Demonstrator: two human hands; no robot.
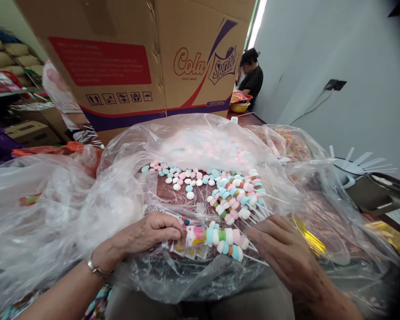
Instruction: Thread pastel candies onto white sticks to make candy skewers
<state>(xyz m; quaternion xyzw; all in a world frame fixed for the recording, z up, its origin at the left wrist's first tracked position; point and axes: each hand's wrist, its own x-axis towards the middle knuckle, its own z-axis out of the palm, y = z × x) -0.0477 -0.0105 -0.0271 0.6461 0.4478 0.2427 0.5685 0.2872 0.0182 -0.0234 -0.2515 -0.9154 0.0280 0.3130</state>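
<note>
My left hand [162, 230] pinches the edge of a small clear bag with a colourful print [194, 235]. The tip of a marshmallow skewer [222, 237] in pink, blue, white and green is at the bag's mouth. My right hand [282, 242] is closed round the stick end of that skewer; its fingertips are partly hidden. A shorter marshmallow skewer [231, 251] lies just below it. Behind them is a pile of marshmallow skewers [235, 195], white sticks pointing right. More flat printed bags [200, 253] lie under my left hand's work.
Loose marshmallows [190, 180] spill from a big clear plastic bag [130, 138]. A tall cardboard box [120, 62] blocks the view ahead. Gold twist ties [309, 237], a brown lidded mug [378, 193] and white strips [363, 162] are at right. A co-worker [253, 78] is at the back.
</note>
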